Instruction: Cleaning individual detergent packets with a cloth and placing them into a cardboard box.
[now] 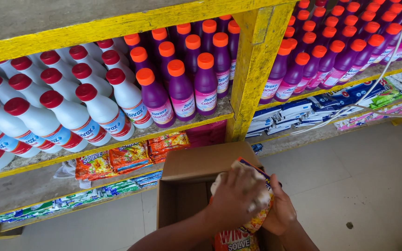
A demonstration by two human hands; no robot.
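- Yellow-painted wooden shelving (257,69) fills the background above a pale tiled floor (350,186); a white cord (382,69) hangs across its right side.
- White bottles (70,107) with red caps: far left on the upper shelf, leaning forward in close rows, blue-and-red labels facing out.
- Orange sachet packs (112,160): lower shelf on the left, flat and overlapping; green-and-white strips (70,200) lie on the ledge beneath.
- Purple bottles (182,88) with orange caps: centre of the upper shelf, pink labels; more purple bottles (331,56) stand right of the yellow post.
- Cardboard box (196,167): open on the floor under the shelf, flaps raised.
- Left hand (236,197): fingers closed over a white cloth (257,186), pressed on the upper part of the packet.
- Orange detergent packet (238,239): held upright in the mouth of the box; probably a soft, light and slightly slippery film pouch, best taken by its two side edges.
- Right hand (280,211): cupped shut around the packet's far edge, steadying it.
- Blue-and-white packs (298,111): stacked flat on the lower shelf at right, with green and pink sachets (387,104) further along.
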